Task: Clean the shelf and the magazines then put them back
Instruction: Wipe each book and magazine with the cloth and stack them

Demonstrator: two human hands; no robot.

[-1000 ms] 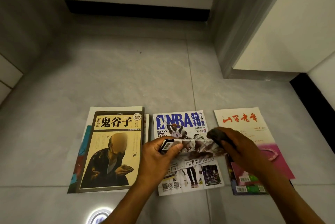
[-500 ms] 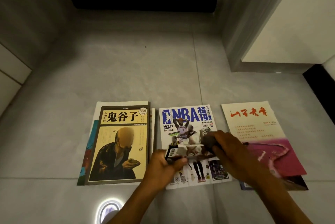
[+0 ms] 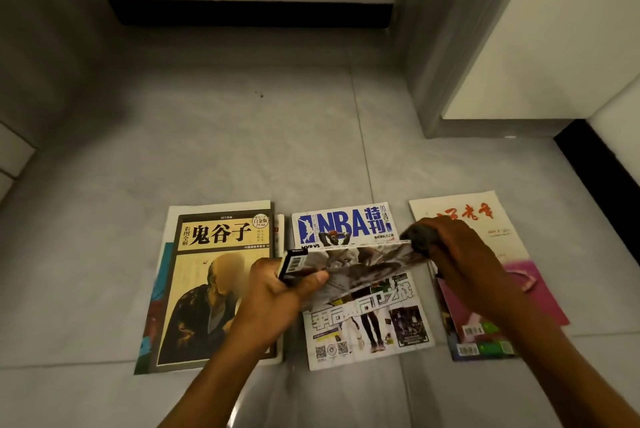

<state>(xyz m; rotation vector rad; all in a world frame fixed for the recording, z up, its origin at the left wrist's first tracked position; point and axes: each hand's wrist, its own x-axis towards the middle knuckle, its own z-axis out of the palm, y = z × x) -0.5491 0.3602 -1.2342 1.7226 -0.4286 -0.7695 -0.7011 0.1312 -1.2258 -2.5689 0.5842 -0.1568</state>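
Note:
My left hand (image 3: 277, 292) grips the left edge of a magazine (image 3: 356, 263), holding it nearly flat above the floor. My right hand (image 3: 457, 264) holds a dark grey cloth (image 3: 420, 238) pressed against the magazine's right end. Below it, an NBA magazine (image 3: 367, 320) lies on the grey tiled floor. To its left sits a tan book with a seated figure (image 3: 214, 275) on top of other magazines. At the right, a white and pink magazine (image 3: 485, 219) tops a small pile, partly hidden by my right hand.
A grey wall corner (image 3: 426, 56) juts in at the upper right, with black skirting (image 3: 252, 13) along the back wall. Bare tiled floor (image 3: 242, 136) stretches beyond the magazines. A grey wall (image 3: 41, 56) stands on the left.
My right hand with the cloth slid rightward along the held magazine, from near its middle to its right end. The left hand kept its grip on the left edge.

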